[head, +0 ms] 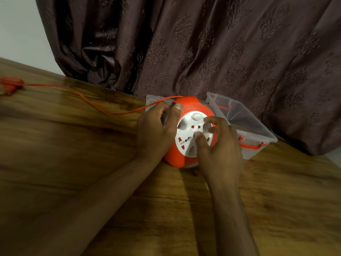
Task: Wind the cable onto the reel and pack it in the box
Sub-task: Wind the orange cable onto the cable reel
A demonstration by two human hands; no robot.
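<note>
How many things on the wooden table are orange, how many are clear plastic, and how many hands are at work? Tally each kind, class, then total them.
Orange: 3: reel, cable, plug
Clear plastic: 2: box, lid
Hands: 2: left hand, right hand
Total: 7

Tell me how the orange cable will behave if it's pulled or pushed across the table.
The cable sags in a loose curve toward the reel, so it is probably floppy and won't push. It looks thin, likely light. Its plug may drag or snag on the table.
</note>
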